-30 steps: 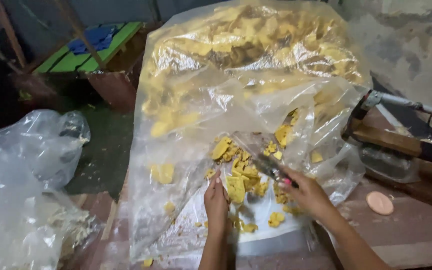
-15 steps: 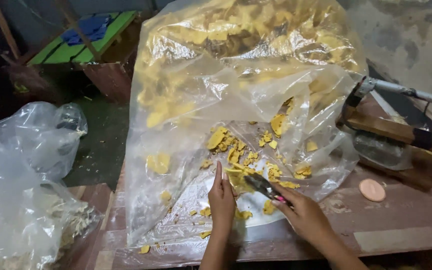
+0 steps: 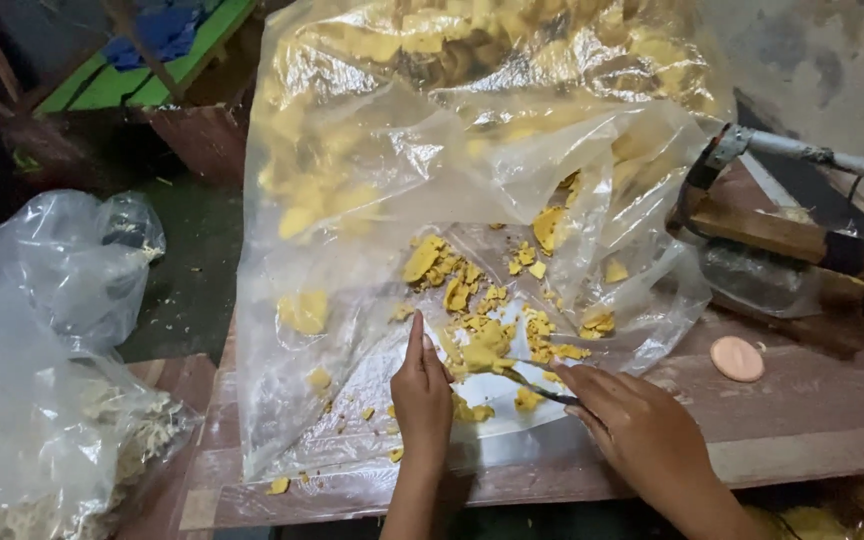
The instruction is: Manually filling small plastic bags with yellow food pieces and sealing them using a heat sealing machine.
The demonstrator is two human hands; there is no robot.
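A big clear plastic bag (image 3: 372, 150) full of yellow flaky chips lies open on the wooden table (image 3: 802, 420). Loose yellow chips (image 3: 487, 345) are heaped at its mouth on a white sheet. My left hand (image 3: 420, 395) stands edge-on against the left side of that heap, fingers straight and together. My right hand (image 3: 642, 430) grips a thin dark metal tool (image 3: 532, 387) whose tip reaches into the heap from the right.
A second clear bag (image 3: 52, 330) with pale scraps sits at the left. A wood-and-metal lever device (image 3: 802, 240) stands at the right, with a small pink round lid (image 3: 737, 358) near it. A green and blue board (image 3: 142, 50) is at the back left.
Both hands have drawn the chips toward me along the sheet. The heap between them is smaller and tighter, and the camera has tilted down a little.
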